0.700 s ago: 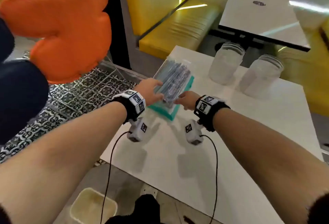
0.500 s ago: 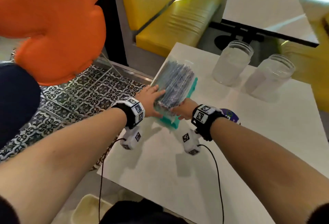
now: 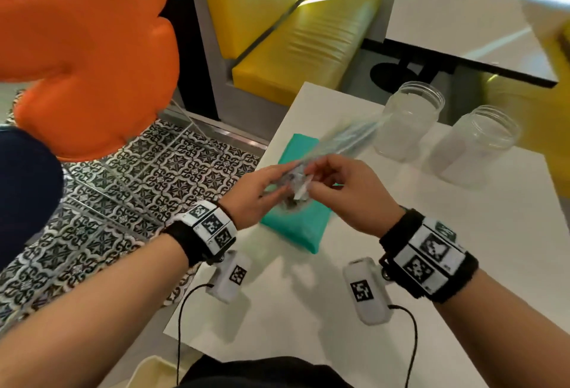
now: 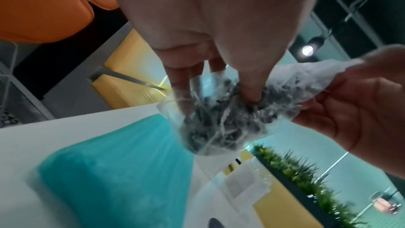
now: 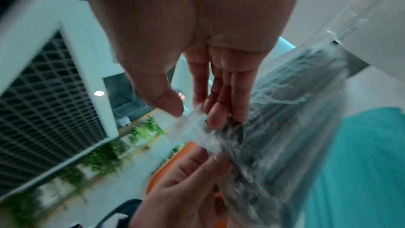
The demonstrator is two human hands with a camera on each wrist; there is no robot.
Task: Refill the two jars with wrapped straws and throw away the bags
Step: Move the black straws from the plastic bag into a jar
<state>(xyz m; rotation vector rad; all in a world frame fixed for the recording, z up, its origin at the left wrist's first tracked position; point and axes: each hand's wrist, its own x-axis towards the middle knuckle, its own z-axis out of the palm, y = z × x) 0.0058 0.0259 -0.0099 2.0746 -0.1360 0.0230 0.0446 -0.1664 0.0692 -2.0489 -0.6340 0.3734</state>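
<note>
Straw bag (image 3: 333, 144), pinched at its near end by my left hand (image 3: 259, 193) and right hand (image 3: 348, 193) above the desk (image 3: 462, 264), may burst and scatter straws if I tear too sharply.

The bag of straws (image 3: 336, 144) at frame centre is thin clear plastic film, crinkled and shiny. The teal bag (image 3: 296, 221) beneath it looks like smooth, dull plastic. Both jars (image 3: 407, 122) at upper right are clear and glossy. The table (image 3: 462, 233) is smooth white with a slight sheen. The bench (image 3: 302, 36) above is glossy yellow padding, creased.
</note>
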